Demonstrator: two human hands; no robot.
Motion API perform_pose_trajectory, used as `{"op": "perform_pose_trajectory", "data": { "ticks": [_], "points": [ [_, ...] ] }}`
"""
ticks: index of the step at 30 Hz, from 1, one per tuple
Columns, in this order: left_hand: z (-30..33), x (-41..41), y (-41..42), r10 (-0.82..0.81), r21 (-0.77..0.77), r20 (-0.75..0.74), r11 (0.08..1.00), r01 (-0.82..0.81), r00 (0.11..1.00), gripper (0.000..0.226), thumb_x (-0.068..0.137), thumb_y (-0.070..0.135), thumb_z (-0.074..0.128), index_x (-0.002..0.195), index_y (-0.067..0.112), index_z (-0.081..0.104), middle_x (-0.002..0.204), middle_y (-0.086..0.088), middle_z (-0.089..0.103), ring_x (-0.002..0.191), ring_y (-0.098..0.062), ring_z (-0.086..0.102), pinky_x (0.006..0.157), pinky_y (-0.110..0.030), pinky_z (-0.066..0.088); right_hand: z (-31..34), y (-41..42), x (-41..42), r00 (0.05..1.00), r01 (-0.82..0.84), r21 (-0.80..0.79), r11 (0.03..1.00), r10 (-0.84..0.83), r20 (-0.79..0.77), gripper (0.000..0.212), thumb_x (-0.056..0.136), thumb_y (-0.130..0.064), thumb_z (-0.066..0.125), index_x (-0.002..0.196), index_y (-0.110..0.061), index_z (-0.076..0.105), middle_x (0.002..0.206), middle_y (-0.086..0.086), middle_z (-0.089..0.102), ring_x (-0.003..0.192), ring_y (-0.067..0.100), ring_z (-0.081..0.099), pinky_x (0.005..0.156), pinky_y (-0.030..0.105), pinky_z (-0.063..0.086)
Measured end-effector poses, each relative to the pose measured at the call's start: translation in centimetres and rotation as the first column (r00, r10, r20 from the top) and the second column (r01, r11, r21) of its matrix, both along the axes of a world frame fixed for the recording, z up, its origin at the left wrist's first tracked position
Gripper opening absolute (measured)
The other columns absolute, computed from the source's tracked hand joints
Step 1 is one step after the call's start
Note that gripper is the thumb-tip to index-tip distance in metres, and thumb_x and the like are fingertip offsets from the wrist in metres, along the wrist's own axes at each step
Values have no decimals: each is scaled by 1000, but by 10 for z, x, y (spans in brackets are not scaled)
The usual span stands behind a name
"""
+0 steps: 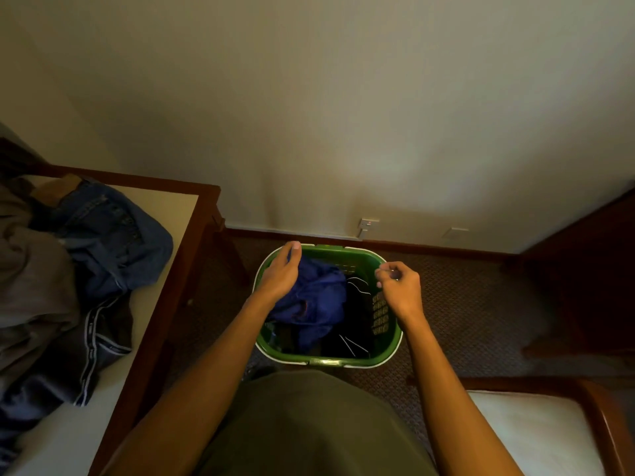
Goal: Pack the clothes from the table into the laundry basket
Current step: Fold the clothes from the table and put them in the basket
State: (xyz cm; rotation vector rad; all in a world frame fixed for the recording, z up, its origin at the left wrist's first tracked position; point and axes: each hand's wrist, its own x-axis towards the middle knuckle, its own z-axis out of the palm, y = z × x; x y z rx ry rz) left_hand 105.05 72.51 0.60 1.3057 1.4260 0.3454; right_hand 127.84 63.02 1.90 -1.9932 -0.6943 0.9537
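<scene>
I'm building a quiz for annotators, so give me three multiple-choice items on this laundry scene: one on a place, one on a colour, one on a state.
1. Where does the laundry basket stand?
A. on the table
B. on the carpet by the wall
C. on the chair

2. What colour is the basket?
A. green
B. red
C. white

3. What is the state of the table?
A. bare
B. covered by a lid
C. clothes lie on it

Answers:
1 B: it sits on the carpet, below both hands.
2 A: its walls are green.
3 C: blue jeans and other garments lie there, while a blue garment is in the basket.
</scene>
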Motion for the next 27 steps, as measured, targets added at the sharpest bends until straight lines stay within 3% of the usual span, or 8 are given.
{"op": "perform_pose_trajectory", "data": {
  "ticks": [5,9,12,14,17,20,24,27],
  "points": [
    [-4,-12,-30,12,-5,14,1000,-12,1000,73,96,74,21,156,33,34,160,4,37,146,-21,36,122,-48,27,-4,-9,-19,996,-47,-13,999,46,-80,9,93,-10,62,101,-7,66,88,11,67,74,23,64,75,47,57],
    [0,-33,-49,115,19,70,993,-117,991,71,95,75,23,150,33,42,153,-1,45,141,-22,43,119,-49,32,-10,-12,-42,985,-126,-29,992,122,-121,10,94,-12,62,101,-8,66,82,7,68,71,17,66,71,41,58],
    [2,-53,-63,182,0,80,983,-182,980,58,84,85,24,126,56,52,138,1,56,132,-22,52,114,-51,39,-15,-13,-62,972,-187,-33,982,180,-152,9,93,-14,63,100,-10,66,85,8,69,72,16,67,70,37,56],
    [4,-67,-71,218,1,68,976,-219,973,40,92,77,24,107,54,54,118,4,60,121,-24,59,110,-52,44,-18,-13,-76,959,-238,-39,971,228,-165,7,93,-16,63,98,-14,67,89,7,72,74,16,70,72,38,57],
    [6,-89,-82,281,36,77,958,-284,957,48,97,69,24,123,42,54,112,7,61,116,-20,60,108,-51,45,-23,-11,-98,940,-310,-61,949,296,-169,5,93,-17,64,96,-17,67,91,8,73,76,17,72,75,40,58],
    [9,-116,-92,347,61,63,934,-351,936,65,100,66,25,145,26,48,130,2,58,124,-18,57,112,-47,43,-24,-5,-122,923,-362,-75,929,347,-164,5,92,-16,64,94,-18,68,90,9,74,72,16,72,72,39,59],
    [19,-167,-95,415,126,21,901,-415,909,62,92,75,30,134,35,54,122,12,60,122,-18,58,108,-48,45,-19,5,-165,890,-438,-59,897,424,-168,7,95,-15,62,98,-13,68,87,14,71,67,13,69,64,34,55],
    [26,-212,-85,466,216,-93,872,-439,880,49,101,54,47,143,29,49,135,0,60,125,-21,56,101,-32,42,-12,14,-202,859,-495,-51,867,480,-177,7,95,-13,61,98,-11,68,81,12,66,66,14,67,65,34,54]
  ]
}}
